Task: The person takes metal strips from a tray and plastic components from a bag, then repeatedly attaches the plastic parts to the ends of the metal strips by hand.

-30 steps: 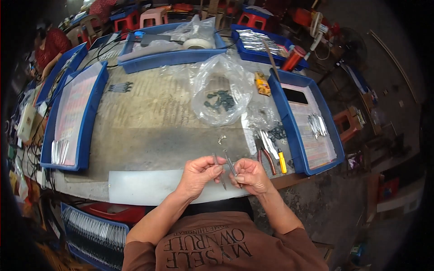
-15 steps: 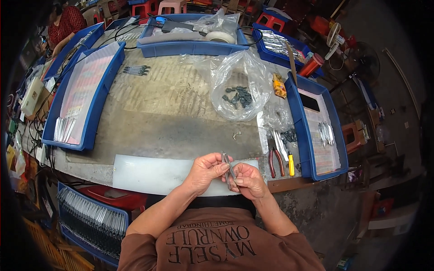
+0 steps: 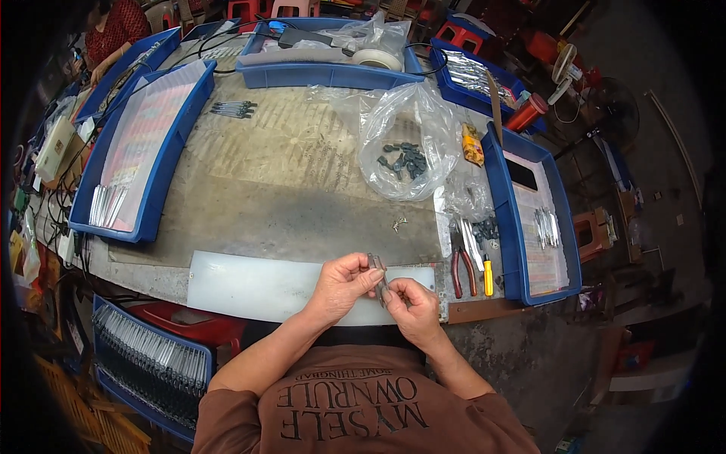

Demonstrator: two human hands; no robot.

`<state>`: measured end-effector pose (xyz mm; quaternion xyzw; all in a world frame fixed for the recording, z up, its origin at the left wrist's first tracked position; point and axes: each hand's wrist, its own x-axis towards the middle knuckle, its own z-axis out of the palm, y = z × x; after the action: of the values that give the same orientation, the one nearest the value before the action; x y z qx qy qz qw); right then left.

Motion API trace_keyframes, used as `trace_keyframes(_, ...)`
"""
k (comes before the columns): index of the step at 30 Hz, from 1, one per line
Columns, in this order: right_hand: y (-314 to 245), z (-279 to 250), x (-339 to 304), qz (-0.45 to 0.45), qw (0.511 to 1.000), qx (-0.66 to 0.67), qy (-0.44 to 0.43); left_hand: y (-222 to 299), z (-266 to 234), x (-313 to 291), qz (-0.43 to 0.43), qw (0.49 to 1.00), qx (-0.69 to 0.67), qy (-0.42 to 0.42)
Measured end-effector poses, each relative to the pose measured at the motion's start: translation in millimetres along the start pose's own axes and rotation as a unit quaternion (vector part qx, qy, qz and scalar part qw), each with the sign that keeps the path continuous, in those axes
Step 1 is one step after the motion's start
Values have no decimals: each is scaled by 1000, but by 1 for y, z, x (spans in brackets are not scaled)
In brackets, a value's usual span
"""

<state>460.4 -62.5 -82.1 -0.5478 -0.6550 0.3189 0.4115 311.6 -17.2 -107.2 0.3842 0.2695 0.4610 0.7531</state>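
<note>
Between my two hands is a slim grey metal piece (image 3: pixel 373 262), held upright at a slant over the near edge of the table. My left hand (image 3: pixel 342 286) is closed, pinching its upper part between thumb and fingers. My right hand (image 3: pixel 414 306) is closed at the lower end, where the fingers hide part of it. Underneath lies a pale white board (image 3: pixel 253 287). To the right are red-handled pliers (image 3: pixel 463 272), a yellow-handled screwdriver (image 3: pixel 488 277) and slim silver strips (image 3: pixel 470 240). A few small metal bits (image 3: pixel 400 224) lie ahead of my hands.
A clear plastic bag (image 3: pixel 374 170) holds dark small parts (image 3: pixel 406 160). Blue trays stand left (image 3: pixel 160 189), right (image 3: pixel 516 261) and far (image 3: pixel 333 76). Dark-ended metal pieces (image 3: pixel 232 110) lie far left. A blue crate (image 3: pixel 155 333) of similar pieces stands below left. Another person (image 3: pixel 117 30) sits far left.
My right hand has shifted slightly, its fingers now more curled around the lower end of the metal piece. My left hand keeps its pinch. The whole view has shifted a little.
</note>
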Motion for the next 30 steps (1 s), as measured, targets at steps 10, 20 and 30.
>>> trace_keyframes(10,12,8,-4,83,984,159,10,-2,0,-1,1,1000,17,-4)
trace_keyframes(20,10,8,-4,91,984,151,2,-4,-1,-1,2,1000,22,-6)
trace_keyframes(30,9,8,0,72,994,77,-14,-4,0,0,-6,999,34,-2)
